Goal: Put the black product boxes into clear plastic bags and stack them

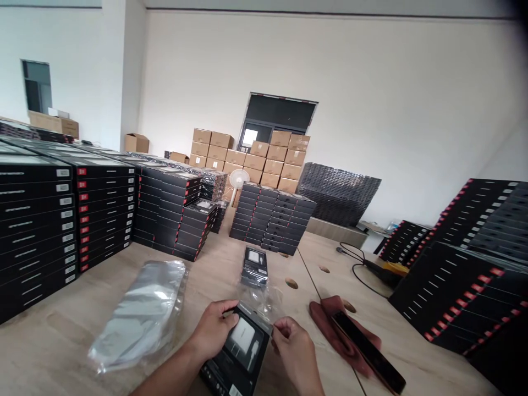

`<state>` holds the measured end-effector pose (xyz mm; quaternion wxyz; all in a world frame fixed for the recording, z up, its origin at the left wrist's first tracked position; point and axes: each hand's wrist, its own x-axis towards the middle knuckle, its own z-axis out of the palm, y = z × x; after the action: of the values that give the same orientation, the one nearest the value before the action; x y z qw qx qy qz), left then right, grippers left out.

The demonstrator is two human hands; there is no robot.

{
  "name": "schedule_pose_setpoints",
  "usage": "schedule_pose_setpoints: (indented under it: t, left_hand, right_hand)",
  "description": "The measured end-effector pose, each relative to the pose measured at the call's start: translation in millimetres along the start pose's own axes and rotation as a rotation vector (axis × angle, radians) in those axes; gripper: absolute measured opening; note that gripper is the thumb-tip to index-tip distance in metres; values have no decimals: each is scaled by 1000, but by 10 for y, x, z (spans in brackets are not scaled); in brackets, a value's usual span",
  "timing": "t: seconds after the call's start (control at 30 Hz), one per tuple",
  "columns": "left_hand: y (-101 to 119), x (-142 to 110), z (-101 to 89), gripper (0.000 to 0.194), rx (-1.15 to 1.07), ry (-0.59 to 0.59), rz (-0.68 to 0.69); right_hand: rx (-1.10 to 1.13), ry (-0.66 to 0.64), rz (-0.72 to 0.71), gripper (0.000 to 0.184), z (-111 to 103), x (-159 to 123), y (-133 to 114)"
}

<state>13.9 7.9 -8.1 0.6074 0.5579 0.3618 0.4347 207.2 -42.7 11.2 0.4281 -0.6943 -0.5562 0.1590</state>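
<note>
My left hand (214, 330) grips the far left corner of a flat black product box (241, 349) with a white charger pictured on its lid. My right hand (295, 349) is at the box's far right corner, fingers pinched on the edge of a clear plastic sleeve (264, 301) that lies bunched just beyond the box. Another black box (254, 265), wrapped in clear plastic, lies on the wooden table (61, 346) a little farther away. A pile of clear plastic bags (142, 313) rests to the left of my hands.
Tall stacks of black boxes stand at left (37, 220), centre (270, 217) and right (474, 264). A dark phone (369, 352) lies on a maroon cloth (330, 324) at right. A cable (358, 264) and yellow tool (394, 269) lie beyond. Cardboard cartons (251, 159) and a fan (238, 179) stand at the back.
</note>
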Motion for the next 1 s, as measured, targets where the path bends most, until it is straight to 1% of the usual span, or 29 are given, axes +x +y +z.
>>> schedule_pose_setpoints:
  t: [0.13, 0.27, 0.33, 0.43, 0.6, 0.7, 0.77, 0.87, 0.93, 1.0]
  left_hand:
    - [0, 4, -9, 50, -15, 41, 9]
    - [10, -5, -16, 51, 10, 123, 39]
    - [30, -12, -20, 50, 32, 137, 39]
    - [79, -30, -21, 47, 78, 121, 50]
    - [137, -41, -22, 40, 123, 72, 96]
    - [119, -17, -29, 37, 137, 62, 113]
    - [105, -5, -29, 34, 138, 80, 114]
    - [127, -24, -9, 32, 119, 131, 143]
    - [184, -67, 20, 31, 67, 169, 199]
    - [267, -118, 55, 30, -12, 179, 295]
  right_hand:
    - [-4, 29, -33, 13, 7, -8, -65]
    - [-70, -5, -71, 11, 17, -14, -111]
    - [-72, -5, -70, 11, 34, -18, -117]
    - [-46, 53, -102, 13, 61, -28, -126]
    - [-51, 164, -250, 17, 56, -52, -158]
    - [-43, 184, -305, 18, 25, -64, -180]
    - [-9, 167, -318, 18, 2, -66, -202]
    - [88, 121, -276, 20, -19, -66, -260]
    - [219, 89, -186, 25, -21, -69, -311]
    - [407, 32, -67, 31, -21, -77, -363]
